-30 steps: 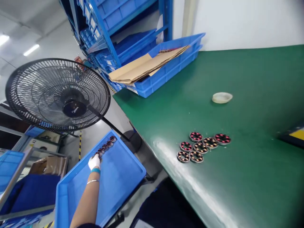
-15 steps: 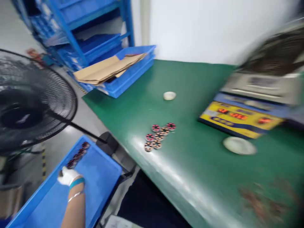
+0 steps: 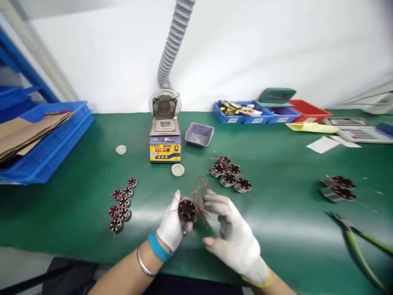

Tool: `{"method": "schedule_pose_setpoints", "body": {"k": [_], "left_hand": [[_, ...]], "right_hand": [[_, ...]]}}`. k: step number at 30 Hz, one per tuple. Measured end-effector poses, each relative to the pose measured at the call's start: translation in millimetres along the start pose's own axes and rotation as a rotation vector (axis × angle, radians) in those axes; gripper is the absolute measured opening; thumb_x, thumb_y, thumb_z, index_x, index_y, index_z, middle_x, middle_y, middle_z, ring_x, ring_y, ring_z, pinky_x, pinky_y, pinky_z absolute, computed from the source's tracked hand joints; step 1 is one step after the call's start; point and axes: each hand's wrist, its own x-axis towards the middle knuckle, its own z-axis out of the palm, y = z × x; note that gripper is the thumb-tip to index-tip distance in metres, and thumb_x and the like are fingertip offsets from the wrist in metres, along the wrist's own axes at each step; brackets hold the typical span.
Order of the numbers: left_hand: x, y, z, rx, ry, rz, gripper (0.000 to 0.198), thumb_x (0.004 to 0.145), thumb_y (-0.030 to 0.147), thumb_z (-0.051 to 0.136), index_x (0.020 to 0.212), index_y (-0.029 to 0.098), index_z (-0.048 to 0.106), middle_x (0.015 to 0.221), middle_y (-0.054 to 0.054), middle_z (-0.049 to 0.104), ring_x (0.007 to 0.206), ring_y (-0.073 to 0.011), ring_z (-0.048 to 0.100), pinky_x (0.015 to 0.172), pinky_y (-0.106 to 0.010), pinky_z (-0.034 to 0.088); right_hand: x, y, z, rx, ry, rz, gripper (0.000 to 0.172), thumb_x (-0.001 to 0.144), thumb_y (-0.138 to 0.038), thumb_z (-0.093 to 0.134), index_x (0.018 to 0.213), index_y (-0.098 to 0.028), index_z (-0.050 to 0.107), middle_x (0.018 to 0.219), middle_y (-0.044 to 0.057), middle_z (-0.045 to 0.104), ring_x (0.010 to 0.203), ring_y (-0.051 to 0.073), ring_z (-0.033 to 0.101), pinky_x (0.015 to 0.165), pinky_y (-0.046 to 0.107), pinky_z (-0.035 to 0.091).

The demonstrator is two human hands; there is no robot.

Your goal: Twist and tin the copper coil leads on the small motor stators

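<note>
My left hand, in a white glove, is closed around a wound motor stator with dark coils and a metal rim. Beside the stator lies a tangle of thin copper wire scraps, partly blurred. My gloved right hand is just right of the wire, its fingers bent and the thumb apart, with nothing visible between them. Whether its fingertips touch the wire, I cannot tell. Several more stators stand grouped beyond my right hand.
Small stators sit at the left. Behind are a solder pot with a digital display, a purple tray and blue bins. Green-handled pliers and two stators lie right. A blue crate holds cardboard.
The view has swung right, from the blue tray beside the table to the bench. My left hand has left that tray and now holds a stator; my right hand has come into view.
</note>
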Motion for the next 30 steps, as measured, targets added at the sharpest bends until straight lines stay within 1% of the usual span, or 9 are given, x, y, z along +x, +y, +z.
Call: {"method": "schedule_pose_setpoints", "body": {"k": [2, 5, 10, 14, 18, 21, 24, 26, 30], "left_hand": [[7, 2, -5.9, -0.067, -0.02, -0.087, 0.06, 0.083, 0.072, 0.041, 0.074, 0.015, 0.058, 0.045, 0.004, 0.045, 0.032, -0.0052, 0.027, 0.036, -0.021, 0.015], [9, 6, -13.8, -0.133, -0.106, -0.078, 0.061, 0.086, 0.069, 0.037, 0.076, 0.013, 0.059, 0.045, 0.002, 0.047, 0.03, -0.0034, 0.022, 0.036, -0.019, 0.011], [10, 6, -15.6, -0.232, -0.097, -0.096, 0.056, 0.091, 0.063, 0.034, 0.066, 0.016, 0.052, 0.042, 0.003, 0.044, 0.029, -0.0041, 0.024, 0.035, -0.019, 0.013], [9, 6, -17.2, -0.247, -0.141, -0.117, 0.05, 0.087, 0.059, 0.044, 0.066, 0.015, 0.054, 0.04, 0.005, 0.042, 0.027, -0.0033, 0.02, 0.034, -0.019, 0.011], [1, 17, -21.3, -0.25, -0.284, -0.064, 0.031, 0.066, 0.032, 0.067, 0.087, 0.01, 0.064, 0.065, -0.004, 0.063, 0.046, -0.011, 0.052, 0.039, -0.02, 0.035], [-3, 26, -25.7, -0.348, -0.279, 0.052, 0.012, 0.06, 0.022, 0.066, 0.063, 0.016, 0.056, 0.066, -0.003, 0.061, 0.067, -0.0163, 0.062, 0.059, -0.025, 0.049], [3, 27, -29.3, -0.412, -0.135, 0.173, 0.045, 0.074, 0.031, 0.063, 0.047, 0.019, 0.029, 0.048, 0.004, 0.04, 0.039, -0.0064, 0.04, 0.04, -0.02, 0.034], [9, 22, -29.5, -0.264, -0.112, 0.062, 0.048, 0.078, 0.048, 0.063, 0.051, 0.019, 0.037, 0.048, 0.005, 0.044, 0.033, -0.0042, 0.031, 0.033, -0.019, 0.019], [6, 15, -25.8, 0.038, -0.511, -0.286, 0.061, 0.069, 0.078, 0.056, 0.065, 0.017, 0.054, 0.04, 0.005, 0.044, 0.025, -0.0052, 0.025, 0.029, -0.02, 0.011]], "right_hand": [[-1, 11, -12, 0.162, -0.03, 0.132, 0.043, 0.085, -0.055, 0.055, 0.12, -0.029, 0.052, 0.119, 0.012, 0.058, 0.113, 0.029, 0.059, 0.093, 0.046, 0.053], [1, 20, -16, 0.133, -0.144, 0.221, 0.037, 0.081, -0.045, 0.063, 0.112, -0.026, 0.058, 0.115, 0.011, 0.062, 0.109, 0.027, 0.061, 0.092, 0.042, 0.054], [6, 14, 12, -0.092, -0.109, -0.03, 0.017, 0.082, -0.02, 0.064, 0.097, -0.029, 0.063, 0.097, 0.003, 0.069, 0.095, 0.02, 0.066, 0.103, 0.047, 0.046], [9, 12, 18, -0.106, -0.051, -0.116, 0.018, 0.085, -0.014, 0.056, 0.093, -0.03, 0.061, 0.088, -0.001, 0.07, 0.087, 0.017, 0.067, 0.105, 0.047, 0.045], [25, 5, 5, -0.145, -0.088, -0.097, 0.013, 0.087, -0.016, 0.052, 0.085, -0.028, 0.058, 0.082, 0.0, 0.067, 0.087, 0.018, 0.065, 0.106, 0.048, 0.044], [42, -16, -6, -0.169, -0.124, -0.224, 0.012, 0.085, -0.012, 0.052, 0.082, -0.024, 0.055, 0.077, -0.001, 0.063, 0.078, 0.015, 0.063, 0.11, 0.05, 0.039], [54, -42, -15, -0.204, -0.242, -0.341, 0.011, 0.084, -0.011, 0.051, 0.083, -0.022, 0.055, 0.076, -0.001, 0.062, 0.074, 0.013, 0.06, 0.111, 0.051, 0.036], [58, -54, -19, -0.258, -0.288, -0.372, 0.011, 0.083, -0.011, 0.052, 0.082, -0.021, 0.056, 0.075, -0.001, 0.062, 0.073, 0.013, 0.059, 0.111, 0.051, 0.035], [61, -53, -27, -0.433, -0.322, -0.389, 0.013, 0.084, -0.011, 0.051, 0.08, -0.021, 0.059, 0.075, 0.0, 0.063, 0.07, 0.015, 0.058, 0.11, 0.053, 0.034]]}}
